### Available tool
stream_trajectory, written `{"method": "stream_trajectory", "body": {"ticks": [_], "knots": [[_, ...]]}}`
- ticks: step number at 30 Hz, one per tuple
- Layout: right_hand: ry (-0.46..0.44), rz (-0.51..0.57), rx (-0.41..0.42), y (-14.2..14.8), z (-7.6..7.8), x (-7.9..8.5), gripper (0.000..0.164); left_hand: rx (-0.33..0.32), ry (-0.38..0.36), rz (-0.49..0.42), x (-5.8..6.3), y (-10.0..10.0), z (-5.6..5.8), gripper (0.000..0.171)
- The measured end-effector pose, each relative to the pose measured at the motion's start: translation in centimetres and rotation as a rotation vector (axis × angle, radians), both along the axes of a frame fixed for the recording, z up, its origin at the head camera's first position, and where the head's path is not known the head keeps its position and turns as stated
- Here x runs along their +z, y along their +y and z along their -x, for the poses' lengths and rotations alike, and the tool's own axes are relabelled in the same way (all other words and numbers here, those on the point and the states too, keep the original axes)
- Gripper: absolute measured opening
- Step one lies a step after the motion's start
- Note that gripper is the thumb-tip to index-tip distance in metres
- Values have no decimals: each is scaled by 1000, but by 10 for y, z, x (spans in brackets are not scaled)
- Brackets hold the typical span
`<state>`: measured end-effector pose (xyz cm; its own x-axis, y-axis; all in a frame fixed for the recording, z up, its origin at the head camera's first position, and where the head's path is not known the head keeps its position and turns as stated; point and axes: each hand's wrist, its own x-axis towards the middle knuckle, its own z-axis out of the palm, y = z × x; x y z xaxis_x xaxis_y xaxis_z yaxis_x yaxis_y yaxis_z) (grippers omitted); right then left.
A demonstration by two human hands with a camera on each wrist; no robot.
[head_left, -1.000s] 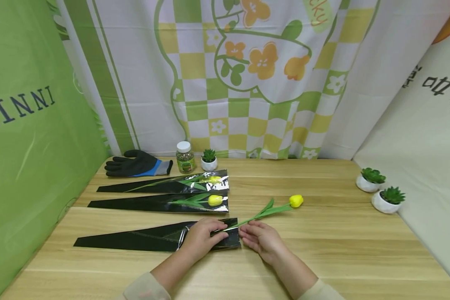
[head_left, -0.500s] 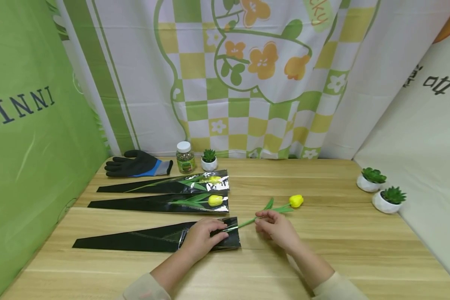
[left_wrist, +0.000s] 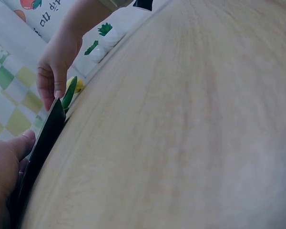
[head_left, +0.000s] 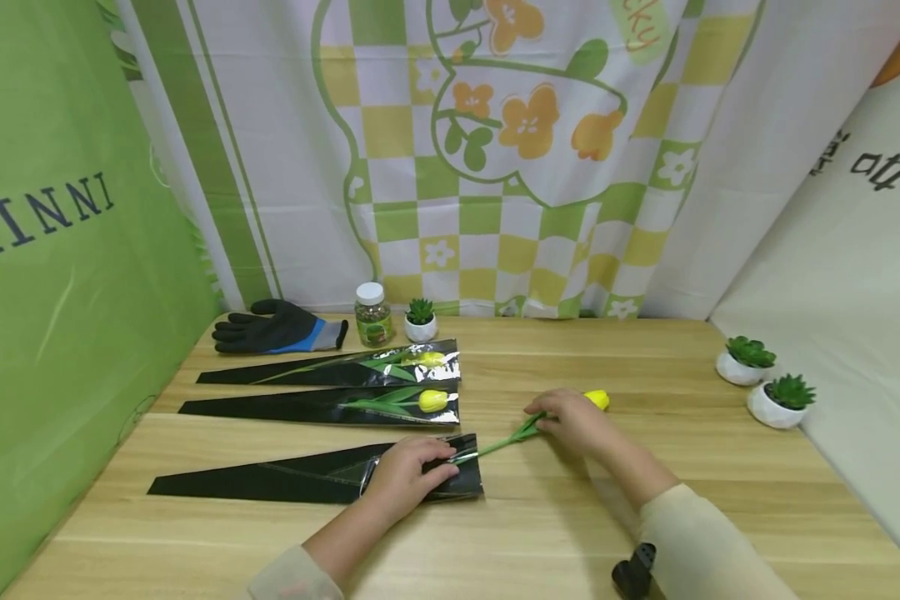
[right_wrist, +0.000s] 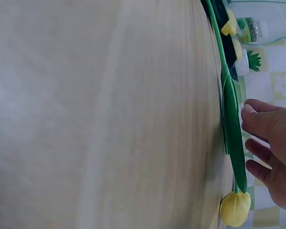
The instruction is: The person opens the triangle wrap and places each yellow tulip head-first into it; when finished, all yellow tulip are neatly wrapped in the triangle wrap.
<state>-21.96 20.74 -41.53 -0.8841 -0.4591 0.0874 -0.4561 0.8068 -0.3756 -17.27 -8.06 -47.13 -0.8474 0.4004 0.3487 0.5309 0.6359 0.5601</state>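
In the head view my left hand [head_left: 405,477] holds the open end of the front black flower sleeve [head_left: 270,475], its thumb and forefinger on either side of a green stem. The stem's end lies in the sleeve under clear film. From there a yellow artificial tulip [head_left: 597,399] reaches out to the right. My right hand [head_left: 573,419] is over the tulip's leaves, partly covering them. In the right wrist view its loosely bent fingers [right_wrist: 258,149] stand just beside the long green leaf [right_wrist: 232,119], with a gap between.
Two more sleeves, a middle one [head_left: 270,407] and a back one [head_left: 255,375], each hold a yellow tulip. Behind them lie a work glove [head_left: 270,329], a jar [head_left: 373,321] and a potted succulent [head_left: 420,325]. Two more succulents stand at right, one in front [head_left: 778,408].
My right hand has moved right and away from me, from the sleeve's mouth along the stem to the leaves near the bloom. My left hand has stayed on the sleeve.
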Motion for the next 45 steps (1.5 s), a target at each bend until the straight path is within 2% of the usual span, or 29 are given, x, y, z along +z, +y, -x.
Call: {"method": "stream_trajectory", "body": {"ticks": [8,16,19,26,30,35,41,45], "knots": [[-84,-66,56,3,10,-1,25,-4,-12,-6,1,1,1,24],[-64,-94,59,5,2,-1,30,0,-25,-9,2,2,1,24],[-47,-86,66,6,-1,-3,26,1,-27,-10,2,1,1,24],[15,-48,140,7,-6,-11,15,5,-37,3,1,0,-1,26],[37,4,164,3,-10,-15,14,1,-10,3,2,0,-1,25],[1,52,145,-7,-18,-16,16,5,19,17,3,-1,-1,25],[-54,83,116,-23,-26,-17,18,11,10,37,3,-1,-1,26],[-52,94,104,-33,-29,-20,18,9,12,35,3,-1,0,26]]}}
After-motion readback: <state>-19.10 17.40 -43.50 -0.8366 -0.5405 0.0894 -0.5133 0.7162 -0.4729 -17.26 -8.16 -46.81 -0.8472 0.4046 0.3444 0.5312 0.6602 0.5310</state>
